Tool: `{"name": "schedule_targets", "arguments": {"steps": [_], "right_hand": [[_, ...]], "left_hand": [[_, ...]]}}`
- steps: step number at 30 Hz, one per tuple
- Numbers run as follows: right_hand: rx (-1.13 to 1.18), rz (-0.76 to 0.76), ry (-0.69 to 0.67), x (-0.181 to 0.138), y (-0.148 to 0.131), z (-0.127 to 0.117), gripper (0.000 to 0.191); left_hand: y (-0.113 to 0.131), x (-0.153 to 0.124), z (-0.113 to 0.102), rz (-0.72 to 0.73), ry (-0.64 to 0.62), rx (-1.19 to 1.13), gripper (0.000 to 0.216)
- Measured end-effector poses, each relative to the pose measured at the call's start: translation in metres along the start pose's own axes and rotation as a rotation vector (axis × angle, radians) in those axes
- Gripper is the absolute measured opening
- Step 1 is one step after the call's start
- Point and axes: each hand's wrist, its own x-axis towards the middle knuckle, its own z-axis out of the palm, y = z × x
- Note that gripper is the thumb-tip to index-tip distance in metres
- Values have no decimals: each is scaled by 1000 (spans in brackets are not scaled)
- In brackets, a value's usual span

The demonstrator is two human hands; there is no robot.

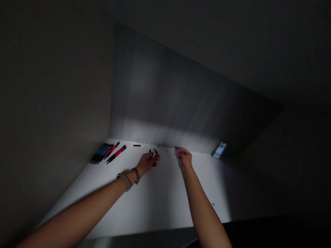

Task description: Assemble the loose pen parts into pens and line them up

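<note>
My left hand [147,163], with bracelets at its wrist, is low over the white tabletop, its fingers curled together. A small pale tip shows at its fingertips, but I cannot make out what it belongs to. Just beyond those fingers lie small black pen parts [155,151]. To the right, my right hand [185,158] has thumb and fingers pinched on a thin, small pen part [177,148] with a dark end; its exact kind is too blurred to tell. A black barrel piece [137,145] lies at the back of the table, left of my left hand.
Several black pens with blue [102,151] lie in a row at the left edge, beside red-and-black pens [117,154]. A grey panel [165,89] rises behind the white table [160,199]. A pixelated phone-like object [219,150] is at back right; a small dark bit [213,204] lies front right.
</note>
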Motion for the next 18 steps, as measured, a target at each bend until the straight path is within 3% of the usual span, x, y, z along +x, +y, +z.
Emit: {"name": "schedule_targets", "arguments": {"steps": [3,6,13,18], "right_hand": [[160,66,163,0,-8,-23,23],[255,182,201,-3,-13,-28,21],[366,128,25,-21,-28,0,30],[91,-76,-209,-55,-42,34,26]], "left_hand": [[2,10,-15,4,99,20,50],[1,16,-26,15,165,84,55],[-6,15,-30,74,27,257,46],[-6,10,-26,154,-95,458,36]]}}
